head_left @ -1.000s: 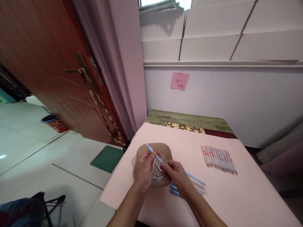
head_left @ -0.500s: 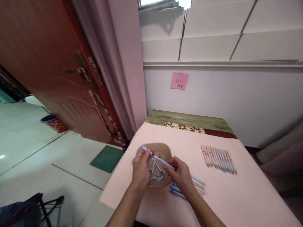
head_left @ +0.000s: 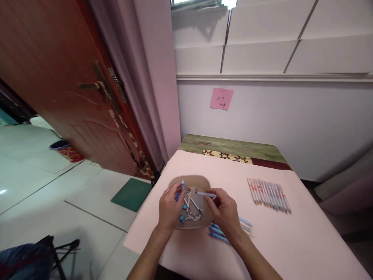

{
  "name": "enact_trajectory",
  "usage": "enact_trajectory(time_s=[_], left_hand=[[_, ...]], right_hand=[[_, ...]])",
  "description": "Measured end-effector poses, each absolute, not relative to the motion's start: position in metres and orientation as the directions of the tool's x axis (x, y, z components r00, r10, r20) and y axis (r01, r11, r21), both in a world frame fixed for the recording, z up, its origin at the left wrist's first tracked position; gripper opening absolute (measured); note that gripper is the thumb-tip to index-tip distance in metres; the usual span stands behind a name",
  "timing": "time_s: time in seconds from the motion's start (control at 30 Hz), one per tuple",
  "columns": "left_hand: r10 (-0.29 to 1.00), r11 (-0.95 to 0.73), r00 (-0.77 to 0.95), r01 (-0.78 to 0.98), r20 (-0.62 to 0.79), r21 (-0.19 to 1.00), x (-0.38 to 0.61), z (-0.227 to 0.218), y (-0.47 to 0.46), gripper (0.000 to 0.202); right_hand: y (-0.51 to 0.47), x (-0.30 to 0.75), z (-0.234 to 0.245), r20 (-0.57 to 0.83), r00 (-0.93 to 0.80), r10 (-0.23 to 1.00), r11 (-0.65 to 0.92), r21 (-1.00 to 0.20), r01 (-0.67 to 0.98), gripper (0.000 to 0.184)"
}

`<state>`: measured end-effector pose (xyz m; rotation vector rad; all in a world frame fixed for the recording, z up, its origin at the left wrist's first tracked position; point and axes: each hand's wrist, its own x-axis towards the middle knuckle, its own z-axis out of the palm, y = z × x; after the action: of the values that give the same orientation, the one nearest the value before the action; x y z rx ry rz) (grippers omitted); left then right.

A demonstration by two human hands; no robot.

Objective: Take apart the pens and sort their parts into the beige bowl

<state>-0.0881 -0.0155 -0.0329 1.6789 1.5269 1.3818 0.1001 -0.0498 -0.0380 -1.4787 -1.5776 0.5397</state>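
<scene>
My left hand (head_left: 169, 204) is over the left side of a brown plastic basin (head_left: 203, 183), fingers closed on a short blue pen part (head_left: 182, 185) that stands upright. In my right hand (head_left: 225, 206) a pale blue pen barrel (head_left: 206, 194) is pinched, pointing left over the basin. The two pieces are apart. Inside the basin lie thin pen refills (head_left: 196, 204), small grey-white pieces (head_left: 194, 217) and blue-teal bits (head_left: 182, 217). Several blue pens (head_left: 218, 236) lie on the table, partly hidden under my right forearm.
A row of clear-barrelled pens (head_left: 269, 195) lies at the right on the pink-covered table (head_left: 294, 241). A pink note (head_left: 222, 98) is stuck on the wall. Left of the table are a wooden door (head_left: 72, 89), a green mat (head_left: 131, 195) and a folding stool (head_left: 55, 252).
The pen that spanned both hands is now in two pieces, one in each hand. My left hand has turned its piece upright, and more blue bits show in the basin.
</scene>
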Motion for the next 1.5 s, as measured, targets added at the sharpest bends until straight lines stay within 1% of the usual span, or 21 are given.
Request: enact_trajectory(time_s=[0.07, 0.13, 0.27, 0.37, 0.43, 0.5, 0.57, 0.67, 0.73, 0.8, 0.87, 0.9, 0.93, 1.0, 1.07, 1.17, 1.23, 1.3, 1.4, 1.5], left_hand=[[0.923, -0.297, -0.054, 0.527, 0.38, 0.796, -0.09, -0.035, -0.016, 0.016], [0.906, -0.342, 0.012, 0.607, 0.422, 0.717, -0.092, -0.035, -0.016, 0.013], [0.86, -0.41, 0.086, 0.704, 0.503, 0.58, -0.092, -0.034, -0.016, 0.015], [0.854, -0.421, 0.109, 0.719, 0.509, 0.552, -0.088, -0.035, -0.016, 0.018], [0.859, -0.422, 0.115, 0.709, 0.498, 0.564, -0.086, -0.035, -0.016, 0.021], [0.868, -0.419, 0.116, 0.692, 0.482, 0.588, -0.083, -0.035, -0.017, 0.023], [0.882, -0.4, 0.096, 0.667, 0.461, 0.628, -0.082, -0.034, -0.018, 0.025], [0.907, -0.357, 0.036, 0.596, 0.42, 0.72, -0.082, -0.033, -0.018, 0.024], [0.918, -0.332, -0.009, 0.532, 0.397, 0.779, -0.082, -0.033, -0.018, 0.025], [0.938, -0.29, -0.056, 0.42, 0.343, 0.86, -0.082, -0.032, -0.017, 0.026], [0.974, -0.197, -0.066, 0.219, 0.216, 0.956, -0.084, -0.032, -0.015, 0.027], [0.988, -0.138, -0.047, 0.116, 0.145, 0.984, -0.085, -0.033, -0.013, 0.026], [0.996, -0.085, -0.026, 0.036, 0.086, 0.996, -0.087, -0.033, -0.012, 0.025], [1.0, -0.022, -0.013, -0.042, 0.022, 0.999, -0.088, -0.034, -0.011, 0.022], [1.0, -0.012, -0.03, -0.04, 0.01, 0.999, -0.089, -0.033, -0.011, 0.021], [0.997, -0.055, -0.05, 0.082, 0.059, 0.995, -0.089, -0.033, -0.012, 0.021], [0.995, -0.063, -0.072, 0.142, 0.074, 0.988, -0.088, -0.034, -0.013, 0.028], [0.997, -0.016, -0.077, 0.12, 0.026, 0.993, -0.089, -0.036, -0.012, 0.034], [0.998, 0.038, -0.063, 0.131, -0.03, 0.991, -0.09, -0.041, -0.011, 0.034], [0.999, 0.032, -0.047, 0.121, -0.026, 0.992, -0.091, -0.045, -0.01, 0.036]], right_hand=[[-0.049, 0.1, -0.04, 0.301, 0.095, 0.949, 0.196, -0.798, 0.57, 0.018], [-0.049, 0.101, -0.042, 0.303, 0.074, 0.95, 0.205, -0.787, 0.582, 0.019], [-0.047, 0.1, -0.042, 0.348, -0.002, 0.938, 0.28, -0.751, 0.598, 0.034], [-0.048, 0.092, -0.038, 0.416, -0.031, 0.909, 0.343, -0.704, 0.621, 0.049], [-0.048, 0.086, -0.034, 0.449, -0.075, 0.89, 0.385, -0.654, 0.651, 0.058], [-0.048, 0.081, -0.031, 0.474, -0.156, 0.867, 0.441, -0.582, 0.683, 0.058], [-0.049, 0.078, -0.031, 0.486, -0.189, 0.853, 0.461, -0.535, 0.708, 0.057], [-0.049, 0.079, -0.033, 0.491, -0.138, 0.86, 0.427, -0.543, 0.724, 0.068], [-0.049, 0.084, -0.036, 0.472, -0.132, 0.872, 0.413, -0.563, 0.715, 0.069], [-0.049, 0.092, -0.041, 0.441, -0.087, 0.893, 0.373, -0.618, 0.693, 0.066], [-0.048, 0.105, -0.047, 0.406, 0.013, 0.914, 0.293, -0.682, 0.67, 0.062], [-0.049, 0.113, -0.05, 0.39, 0.059, 0.919, 0.252, -0.698, 0.67, 0.058], [-0.049, 0.121, -0.052, 0.372, 0.089, 0.924, 0.215, -0.698, 0.683, 0.052], [-0.052, 0.137, -0.059, 0.322, 0.107, 0.941, 0.142, -0.659, 0.739, 0.038], [-0.058, 0.151, -0.066, 0.25, 0.109, 0.962, 0.062, -0.59, 0.805, 0.029], [-0.069, 0.169, -0.079, 0.135, 0.121, 0.983, -0.049, -0.446, 0.894, 0.027], [-0.077, 0.176, -0.089, 0.06, 0.111, 0.992, -0.084, -0.343, 0.936, 0.026], [-0.082, 0.181, -0.097, -0.012, 0.093, 0.996, -0.093, -0.269, 0.959, 0.025], [-0.086, 0.185, -0.104, -0.071, 0.094, 0.993, -0.107, -0.22, 0.97, 0.026], [-0.086, 0.187, -0.107, -0.063, 0.116, 0.991, -0.128, -0.226, 0.966, 0.024]])
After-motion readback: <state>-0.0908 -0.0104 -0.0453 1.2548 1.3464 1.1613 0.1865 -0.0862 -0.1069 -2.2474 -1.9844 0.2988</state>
